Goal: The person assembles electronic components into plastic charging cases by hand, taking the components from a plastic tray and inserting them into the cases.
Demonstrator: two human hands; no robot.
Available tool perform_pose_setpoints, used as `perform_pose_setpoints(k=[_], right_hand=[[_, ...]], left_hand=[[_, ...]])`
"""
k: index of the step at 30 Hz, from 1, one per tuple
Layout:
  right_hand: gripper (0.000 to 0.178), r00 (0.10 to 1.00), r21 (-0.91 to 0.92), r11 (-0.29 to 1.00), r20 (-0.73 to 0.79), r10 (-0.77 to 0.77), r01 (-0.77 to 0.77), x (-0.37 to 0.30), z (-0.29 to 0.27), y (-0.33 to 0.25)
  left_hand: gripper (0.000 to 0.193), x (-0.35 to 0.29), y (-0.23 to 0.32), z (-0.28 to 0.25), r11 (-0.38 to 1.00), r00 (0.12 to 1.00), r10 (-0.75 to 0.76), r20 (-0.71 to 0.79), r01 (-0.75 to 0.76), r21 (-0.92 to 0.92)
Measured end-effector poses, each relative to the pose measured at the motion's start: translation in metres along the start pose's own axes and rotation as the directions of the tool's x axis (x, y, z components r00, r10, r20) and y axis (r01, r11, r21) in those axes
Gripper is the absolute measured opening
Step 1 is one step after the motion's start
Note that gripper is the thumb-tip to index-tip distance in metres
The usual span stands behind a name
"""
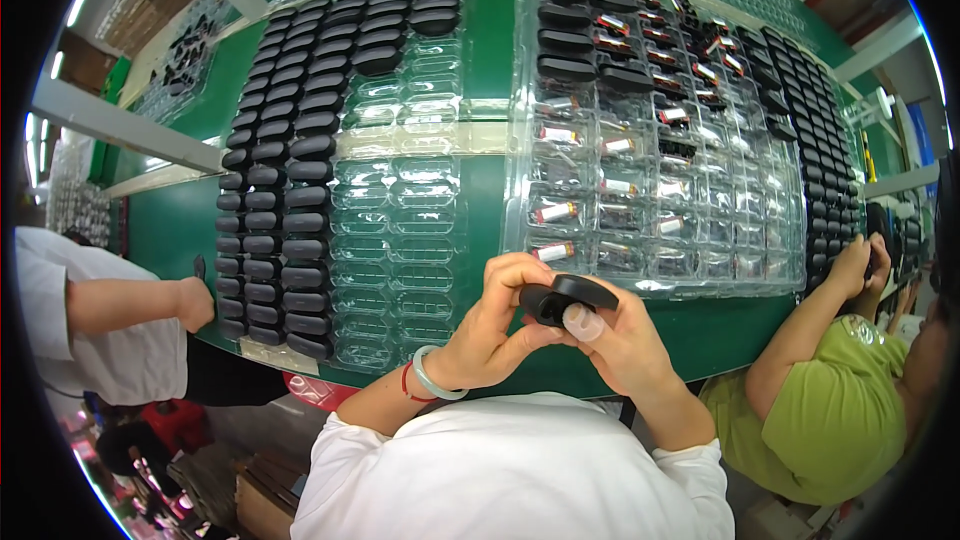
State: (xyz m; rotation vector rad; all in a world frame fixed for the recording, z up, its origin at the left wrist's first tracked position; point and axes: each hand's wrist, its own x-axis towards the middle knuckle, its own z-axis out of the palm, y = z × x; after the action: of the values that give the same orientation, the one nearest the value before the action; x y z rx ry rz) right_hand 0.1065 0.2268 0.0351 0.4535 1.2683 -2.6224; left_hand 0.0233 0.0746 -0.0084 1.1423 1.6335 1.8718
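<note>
Both hands are up close over the near edge of the green table (495,30): left hand (495,315) and right hand (615,335) are each clamped on the same small black oval case (565,298), fingers wrapped round it, right thumb pressed on its front. Just past them sit clear blister trays (400,230), the left ones lined with rows of black shells (290,190), the right ones holding small cylindrical cells (555,212). Co-workers' arms come in on both sides, one in a green shirt (830,410).
</note>
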Motion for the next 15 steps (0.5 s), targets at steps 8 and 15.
perform_pose_setpoints(k=[8,15], right_hand=[[0.044,0.986,-0.578,0.799,0.109,-0.128,0.168,-0.008,0.003,-0.006],[0.048,0.932,-0.687,0.632,0.224,-0.285,0.358,-0.012,0.001,0.001]], left_hand=[[0.098,0.017,0.026,-0.007,0.989,0.97,-0.131,0.207,0.115,0.09],[0.092,0.02,0.036,-0.007,0.975,0.969,-0.094,0.229,0.044,0.217]])
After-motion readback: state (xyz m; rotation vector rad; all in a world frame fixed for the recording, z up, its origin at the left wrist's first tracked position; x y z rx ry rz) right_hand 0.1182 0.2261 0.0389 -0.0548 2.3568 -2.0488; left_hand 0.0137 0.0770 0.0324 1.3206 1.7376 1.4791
